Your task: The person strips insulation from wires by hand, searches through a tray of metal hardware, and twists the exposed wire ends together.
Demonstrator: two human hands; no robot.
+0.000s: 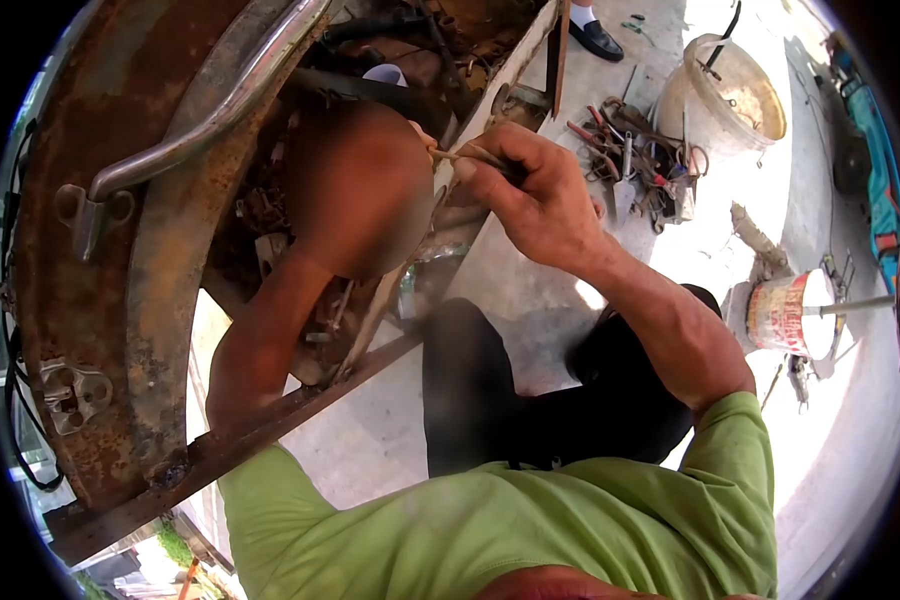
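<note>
In my head view, my right hand [542,200] pinches a thin rod [444,154] in nearly closed fingers — right beside the rusty frame [160,310]. My left hand [365,190], over the frame's interior, is blurred — its opening I cannot tell. Tools [635,150] lie right of the frame.

The handle [192,138] is fixed on the frame [85,300], at the left. Right of the frame, tools [635,155] are heaped on the floor [370,430], the bucket [692,108] set just behind them, the can [773,314] placed nearer, farther right.
</note>
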